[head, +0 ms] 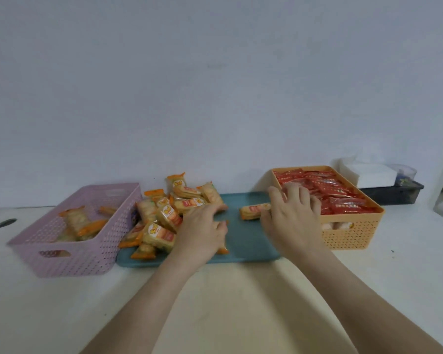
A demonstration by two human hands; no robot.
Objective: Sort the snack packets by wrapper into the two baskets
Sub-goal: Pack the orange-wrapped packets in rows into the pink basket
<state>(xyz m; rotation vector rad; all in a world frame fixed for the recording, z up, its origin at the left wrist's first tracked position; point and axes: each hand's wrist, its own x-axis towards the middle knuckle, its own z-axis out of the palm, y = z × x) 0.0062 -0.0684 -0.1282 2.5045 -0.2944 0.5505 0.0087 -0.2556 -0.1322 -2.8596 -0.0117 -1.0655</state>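
Teal tray (243, 249) mid-table, between lilac basket (62, 261) on the left and orange basket (348, 236) on the right. Orange basket packed to the rim with red packets (338, 192); lilac basket holding only a few orange-yellow packets (79, 223). Pile (161, 215) of the same orange-yellow wrapper heaped on the tray's left half, just beside the lilac basket; no red visible in it. Lone packet (253, 210), same wrapper, lying apart near the tray's back right corner. Left hand (202, 233) palm down on the pile's right edge, fingers fairly straight and flat, pressing on packets rather than curling round any; end of one packet poking out from under the palm. Right hand (292, 213) over the tray's right edge, fingers spread and loosely bent, thumb side touching the lone packet's right end; cannot tell whether pinching or only touching. Reads as: red side done, orange-yellow batch in hand, probably past halfway. Next move, by judgement: close thumb and forefinger on the lone packet, carry it left over the heap, drop into the lilac basket; alternatively nudge it into the pile and scoop handfuls with the left. Calls for a firm pinch on slippery-looking film and enough lift to clear the heap and the basket wall. White tissues (368, 175) on a dark box (394, 195) off to the right, not part of the job.
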